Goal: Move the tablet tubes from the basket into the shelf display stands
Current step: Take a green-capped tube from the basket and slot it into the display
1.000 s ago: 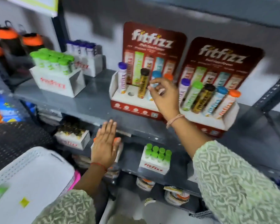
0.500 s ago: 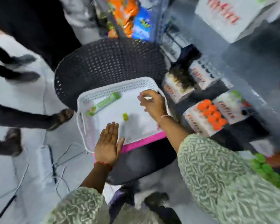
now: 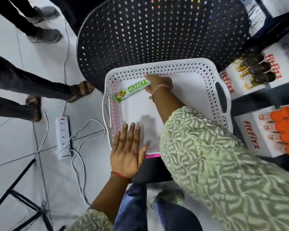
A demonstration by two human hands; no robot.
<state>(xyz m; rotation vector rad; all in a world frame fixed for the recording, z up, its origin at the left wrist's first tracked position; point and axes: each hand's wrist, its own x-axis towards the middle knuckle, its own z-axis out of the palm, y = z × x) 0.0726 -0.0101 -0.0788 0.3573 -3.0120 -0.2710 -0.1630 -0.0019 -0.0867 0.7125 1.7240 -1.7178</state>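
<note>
A white perforated basket (image 3: 221, 100) rests on the seat of a black chair. Inside it, near the far left corner, lies a green Fitfizz tablet tube (image 3: 132, 91). My right hand (image 3: 160, 84) reaches into the basket and its fingers close on the tube's right end. My left hand (image 3: 127, 152) hovers flat and open over the basket's near left corner, fingers spread, holding nothing. No other tube shows in the basket.
The black perforated chair back (image 3: 157, 30) rises behind the basket. Boxes of Fitfizz tubes with orange caps (image 3: 285, 130) and dark caps (image 3: 255, 69) sit on low shelves at right. A power strip (image 3: 63, 135) with cables lies on the floor at left, near other people's legs (image 3: 32, 87).
The view has swung from the shelf display stands down to the basket. My right hand left the stand, crossed the basket and closed on the green tube. My left hand stays flat.
</note>
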